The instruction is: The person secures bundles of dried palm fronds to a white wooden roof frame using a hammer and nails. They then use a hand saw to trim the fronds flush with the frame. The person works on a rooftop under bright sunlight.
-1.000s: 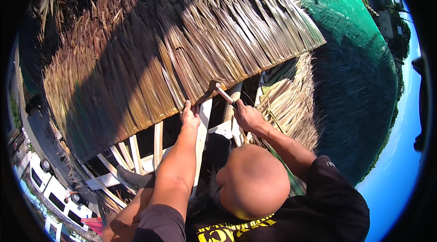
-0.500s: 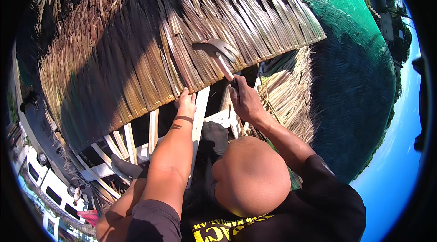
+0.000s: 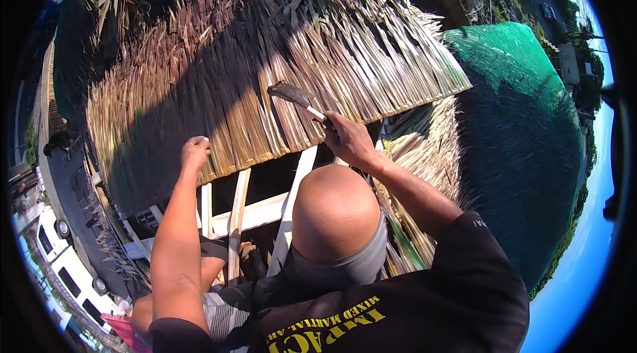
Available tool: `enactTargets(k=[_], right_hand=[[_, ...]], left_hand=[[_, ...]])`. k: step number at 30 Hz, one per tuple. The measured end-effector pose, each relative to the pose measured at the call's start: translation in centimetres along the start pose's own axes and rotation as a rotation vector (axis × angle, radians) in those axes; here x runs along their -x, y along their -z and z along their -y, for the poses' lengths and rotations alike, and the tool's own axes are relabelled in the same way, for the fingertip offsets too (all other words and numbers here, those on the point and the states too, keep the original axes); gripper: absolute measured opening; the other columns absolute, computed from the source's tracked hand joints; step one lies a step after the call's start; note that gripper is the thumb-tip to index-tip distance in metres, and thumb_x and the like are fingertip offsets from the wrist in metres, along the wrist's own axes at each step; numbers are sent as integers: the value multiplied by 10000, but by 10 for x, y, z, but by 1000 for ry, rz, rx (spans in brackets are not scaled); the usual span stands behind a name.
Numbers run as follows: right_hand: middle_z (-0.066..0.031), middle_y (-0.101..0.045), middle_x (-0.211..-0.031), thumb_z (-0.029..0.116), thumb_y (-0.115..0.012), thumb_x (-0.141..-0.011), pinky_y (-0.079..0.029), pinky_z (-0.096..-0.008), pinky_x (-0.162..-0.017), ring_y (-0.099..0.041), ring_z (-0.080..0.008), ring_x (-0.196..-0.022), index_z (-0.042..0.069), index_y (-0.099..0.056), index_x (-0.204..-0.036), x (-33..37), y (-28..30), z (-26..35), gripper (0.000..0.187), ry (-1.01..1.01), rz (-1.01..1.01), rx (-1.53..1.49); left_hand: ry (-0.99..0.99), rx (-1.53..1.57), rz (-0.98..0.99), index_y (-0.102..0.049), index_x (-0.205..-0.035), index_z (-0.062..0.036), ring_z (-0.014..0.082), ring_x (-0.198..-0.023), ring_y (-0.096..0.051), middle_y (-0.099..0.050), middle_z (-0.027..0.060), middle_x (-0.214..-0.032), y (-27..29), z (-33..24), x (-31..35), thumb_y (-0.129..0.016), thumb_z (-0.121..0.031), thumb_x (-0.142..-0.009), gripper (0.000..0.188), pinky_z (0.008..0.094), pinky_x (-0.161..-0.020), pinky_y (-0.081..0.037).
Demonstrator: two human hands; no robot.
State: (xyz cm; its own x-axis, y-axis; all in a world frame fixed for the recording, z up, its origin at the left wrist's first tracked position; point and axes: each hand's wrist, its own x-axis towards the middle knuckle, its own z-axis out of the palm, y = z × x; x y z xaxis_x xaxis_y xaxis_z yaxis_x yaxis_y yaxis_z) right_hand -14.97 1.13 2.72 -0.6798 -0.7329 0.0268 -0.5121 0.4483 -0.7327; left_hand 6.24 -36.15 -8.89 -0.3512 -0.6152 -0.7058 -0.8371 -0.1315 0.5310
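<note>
I see the right hand closed round the handle of a hammer, head raised over the thatch panel. Left hand is fisted on the thatch's lower edge, prob. pinching leaves; grip unclear. Risk: a skewed blow splits leaves, or glances off twd the left hand; open white battens below give poor footing.

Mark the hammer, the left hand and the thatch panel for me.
hammer (image 3: 292, 95), head view, on its dark metal head.
left hand (image 3: 195, 152), head view, on the knuckles.
thatch panel (image 3: 199, 74), head view, on the dry leaves.
</note>
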Motion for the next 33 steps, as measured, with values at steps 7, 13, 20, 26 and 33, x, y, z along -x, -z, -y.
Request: enactTargets(k=[7,13,20,26,33], right_hand=[[-189,-677,-760,129,-584,-856,-519,-509,-644,-669,-411,-708,147,-576,-1218,-154,-1,178,363,353,477,374],[-167,-707,-832,245,-629,-934,-552,-483,-730,-697,-381,-813,137,-612,-1199,-133,-68,388,286,744,660,175],[-126,-731,-838,243,-677,-895,-569,-443,-736,-721,-332,-823,155,-612,-1236,-54,-132,506,359,1024,855,57],[-110,-698,-743,184,-721,-851,-553,-415,-649,-704,-308,-700,148,-671,-1142,0,-148,543,297,1226,931,-55],[-96,-715,-792,212,-693,-868,-552,-428,-651,-707,-312,-738,142,-662,-1152,25,-145,545,294,1242,1049,-115]], left_hand=[[-386,-269,-245,-668,-1203,-31,226,-1030,-680,-721,136,-1116,187,-44,145,-675,-271,-922,370,360,-893,-508],[-431,-57,-433,-641,-1251,-30,218,-1055,-671,-718,134,-1123,301,33,304,-670,-247,-933,386,348,-921,-502],[94,480,-1103,-677,-1203,-20,336,-1023,-693,-717,213,-1103,335,243,477,-669,-281,-909,393,390,-908,-518],[1148,-44,-1150,-335,-1500,19,399,-1361,-453,-454,216,-1491,224,356,559,-658,-390,-900,794,492,-1083,-424],[1347,95,-1207,-360,-1468,26,382,-1329,-472,-480,215,-1451,212,365,578,-683,-413,-876,804,540,-1065,-420]])
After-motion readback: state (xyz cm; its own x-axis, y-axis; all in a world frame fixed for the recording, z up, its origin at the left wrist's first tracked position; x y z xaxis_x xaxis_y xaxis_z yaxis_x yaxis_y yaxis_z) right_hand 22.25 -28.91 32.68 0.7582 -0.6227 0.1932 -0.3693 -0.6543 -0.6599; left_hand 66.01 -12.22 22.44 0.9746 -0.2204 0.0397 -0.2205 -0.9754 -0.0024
